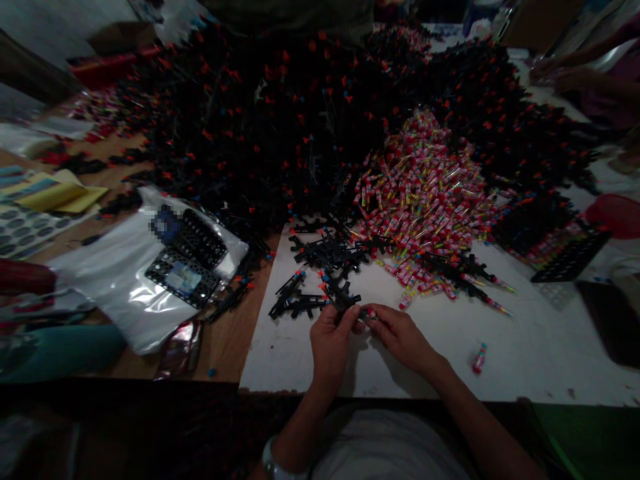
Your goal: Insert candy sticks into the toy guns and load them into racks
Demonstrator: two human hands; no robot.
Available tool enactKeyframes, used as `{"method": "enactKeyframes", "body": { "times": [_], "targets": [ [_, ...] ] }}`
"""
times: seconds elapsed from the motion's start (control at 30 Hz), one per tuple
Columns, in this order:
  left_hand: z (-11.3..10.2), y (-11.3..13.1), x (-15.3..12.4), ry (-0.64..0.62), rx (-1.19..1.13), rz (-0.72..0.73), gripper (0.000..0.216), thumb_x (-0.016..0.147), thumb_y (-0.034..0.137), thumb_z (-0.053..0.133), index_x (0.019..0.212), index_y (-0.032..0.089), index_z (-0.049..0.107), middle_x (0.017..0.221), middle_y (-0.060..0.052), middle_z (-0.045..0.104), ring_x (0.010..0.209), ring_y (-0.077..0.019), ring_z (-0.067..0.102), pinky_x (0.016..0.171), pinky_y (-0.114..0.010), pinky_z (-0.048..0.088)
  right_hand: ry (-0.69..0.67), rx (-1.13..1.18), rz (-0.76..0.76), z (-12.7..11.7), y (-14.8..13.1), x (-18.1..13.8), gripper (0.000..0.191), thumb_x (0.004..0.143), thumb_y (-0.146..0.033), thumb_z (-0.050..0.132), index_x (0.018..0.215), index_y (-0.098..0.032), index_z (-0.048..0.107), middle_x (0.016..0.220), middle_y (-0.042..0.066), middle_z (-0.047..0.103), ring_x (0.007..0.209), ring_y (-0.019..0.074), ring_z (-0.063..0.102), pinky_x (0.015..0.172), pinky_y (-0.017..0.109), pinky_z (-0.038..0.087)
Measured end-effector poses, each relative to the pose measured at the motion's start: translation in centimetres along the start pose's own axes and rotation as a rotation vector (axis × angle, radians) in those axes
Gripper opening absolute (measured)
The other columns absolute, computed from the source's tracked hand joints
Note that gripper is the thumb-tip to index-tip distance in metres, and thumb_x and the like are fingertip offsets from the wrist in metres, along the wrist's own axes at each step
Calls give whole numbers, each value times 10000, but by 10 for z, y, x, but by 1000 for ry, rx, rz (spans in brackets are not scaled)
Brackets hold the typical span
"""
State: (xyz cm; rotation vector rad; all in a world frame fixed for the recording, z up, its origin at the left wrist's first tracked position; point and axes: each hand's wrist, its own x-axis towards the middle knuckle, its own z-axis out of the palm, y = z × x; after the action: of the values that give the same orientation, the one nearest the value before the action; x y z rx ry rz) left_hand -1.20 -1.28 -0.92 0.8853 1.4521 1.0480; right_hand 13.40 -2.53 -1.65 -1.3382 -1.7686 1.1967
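Observation:
Both hands meet over the white board [525, 347] near its front edge. My left hand [331, 341] is closed around a small black plastic toy piece [345, 298] with red and blue bits. My right hand [400, 335] pinches a small wrapped candy [369, 313] against that piece. Just beyond the hands lie several loose black toy pieces [320, 257]. A heap of pink-wrapped candies [425, 193] spreads behind and to the right.
A huge mound of black toy pieces [280, 113] fills the back. Clear plastic bags with black trays [185, 267] lie at left. One stray candy [479, 358] sits at right. A black grid tray [570, 257] and red basket [617, 213] stand far right, where another person's arm [575, 80] reaches.

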Motion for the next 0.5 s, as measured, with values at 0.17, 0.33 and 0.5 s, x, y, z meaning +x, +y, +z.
{"method": "enactKeyframes", "body": {
  "times": [0.17,0.33,0.5],
  "targets": [
    [9,-2,-2,28,-10,23,207,735,365,654,746,165,601,598,40,591,545,-97,536,563,-215,445,-7,71,48,10,0,0,211,919,-278,433,989,-186,610,871,35,659,783,154,590,708,254,462],
    [14,11,0,-116,59,55,208,750,375,630,789,171,640,685,6,628,620,-125,582,598,-239,469,149,-15,179,-10,8,-14,275,901,-357,448,1059,-202,611,862,31,668,752,165,610,692,266,484],
    [-34,19,15,100,406,370,199,776,334,608,916,211,676,886,-30,640,797,-154,588,742,-281,473,747,-613,205,-74,23,-47,393,898,-361,436,1220,-171,557,1176,141,593,1117,290,517,961,470,377]
  ]
}}
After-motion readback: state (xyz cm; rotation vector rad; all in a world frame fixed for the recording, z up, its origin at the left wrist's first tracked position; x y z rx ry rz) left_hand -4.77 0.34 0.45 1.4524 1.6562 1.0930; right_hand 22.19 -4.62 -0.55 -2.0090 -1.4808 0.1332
